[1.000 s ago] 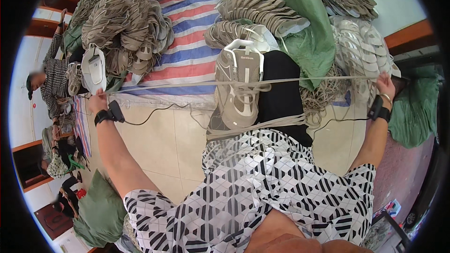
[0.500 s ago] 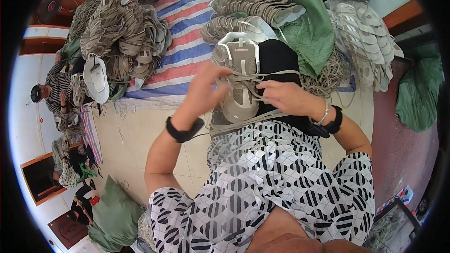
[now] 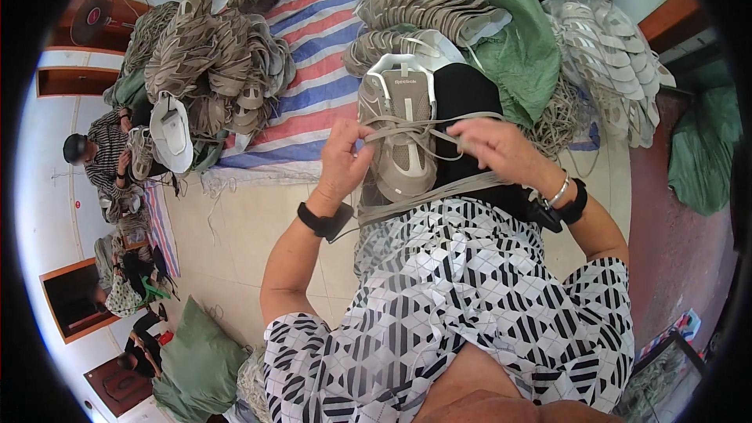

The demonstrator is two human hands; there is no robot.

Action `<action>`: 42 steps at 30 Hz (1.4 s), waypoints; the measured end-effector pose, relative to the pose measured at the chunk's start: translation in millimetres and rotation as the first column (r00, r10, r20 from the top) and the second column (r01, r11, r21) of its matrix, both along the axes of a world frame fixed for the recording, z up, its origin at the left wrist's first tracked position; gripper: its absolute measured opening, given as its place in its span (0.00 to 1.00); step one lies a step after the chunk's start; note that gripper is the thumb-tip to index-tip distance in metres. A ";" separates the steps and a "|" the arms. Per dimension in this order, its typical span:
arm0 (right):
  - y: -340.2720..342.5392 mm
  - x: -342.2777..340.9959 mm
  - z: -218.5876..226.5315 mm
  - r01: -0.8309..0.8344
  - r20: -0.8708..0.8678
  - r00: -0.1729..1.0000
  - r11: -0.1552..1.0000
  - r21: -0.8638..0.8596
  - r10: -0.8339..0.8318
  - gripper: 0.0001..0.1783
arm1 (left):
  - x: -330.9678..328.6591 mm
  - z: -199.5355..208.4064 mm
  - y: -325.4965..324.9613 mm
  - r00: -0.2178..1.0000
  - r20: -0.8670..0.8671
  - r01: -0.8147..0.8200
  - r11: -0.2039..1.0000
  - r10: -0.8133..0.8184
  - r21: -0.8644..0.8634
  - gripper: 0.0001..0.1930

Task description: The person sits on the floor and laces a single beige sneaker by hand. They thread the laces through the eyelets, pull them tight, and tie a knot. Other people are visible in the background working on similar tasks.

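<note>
1. While the beige shoe upper (image 3: 401,158) lies on the lap, toe toward the body, we see the left hand (image 3: 345,158) pinching the lace (image 3: 407,124), thumb against index.
2. Right hand (image 3: 493,145) is half-curled at the lace's other side; we can't tell whether it grips.
3. We note spare laces (image 3: 446,190) across the lap, nested uppers (image 3: 223,55) beyond, beside a striped sheet (image 3: 313,74).
</note>
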State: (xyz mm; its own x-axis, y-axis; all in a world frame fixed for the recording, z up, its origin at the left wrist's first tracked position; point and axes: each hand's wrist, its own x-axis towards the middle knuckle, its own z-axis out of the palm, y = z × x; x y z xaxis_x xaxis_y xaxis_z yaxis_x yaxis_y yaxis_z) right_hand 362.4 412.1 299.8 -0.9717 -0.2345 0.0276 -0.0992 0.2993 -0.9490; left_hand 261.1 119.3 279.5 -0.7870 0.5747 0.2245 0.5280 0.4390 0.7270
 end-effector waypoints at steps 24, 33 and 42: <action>118.4 -35.7 -74.0 0.587 0.370 0.742 0.809 0.045 -0.559 0.10 | 2.3 -36.9 17.5 0.959 0.084 -0.271 0.963 0.271 -0.016 0.17; -22.5 -9.3 -29.1 -0.171 0.339 0.919 0.978 -0.116 0.201 0.17 | -11.6 -23.4 10.1 0.928 0.291 -0.263 0.962 0.234 0.066 0.07; 13.9 -61.8 -30.7 0.116 0.582 0.779 0.858 -0.500 0.234 0.15 | -102.3 24.8 -26.6 0.805 0.573 -0.406 0.845 0.151 0.349 0.09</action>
